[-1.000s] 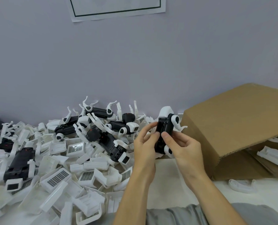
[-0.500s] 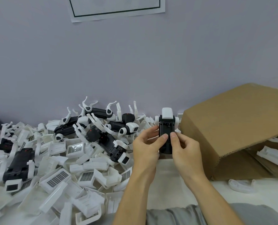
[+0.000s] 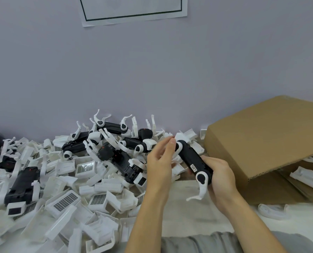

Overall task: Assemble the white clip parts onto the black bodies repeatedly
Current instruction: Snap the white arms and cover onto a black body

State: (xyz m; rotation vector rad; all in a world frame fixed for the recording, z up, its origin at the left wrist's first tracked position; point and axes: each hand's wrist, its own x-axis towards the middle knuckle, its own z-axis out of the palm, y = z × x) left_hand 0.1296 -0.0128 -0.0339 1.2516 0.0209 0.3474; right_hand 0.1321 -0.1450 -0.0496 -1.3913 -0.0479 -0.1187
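A small assembly workshop: a heap of loose white plastic parts and finished black units piled against a bare wall, beside a cardboard carton.

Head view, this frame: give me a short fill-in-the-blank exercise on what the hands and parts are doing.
1. The black body is gripped by the ____ hand.
2. The left hand has its fingers at the body's ____ end, near the wall.
3. The cardboard box lies on the ____ side of the table, past the right hand.
4. The white clip at the body's near end is coloured ____.

Missing words: right; far; right; white
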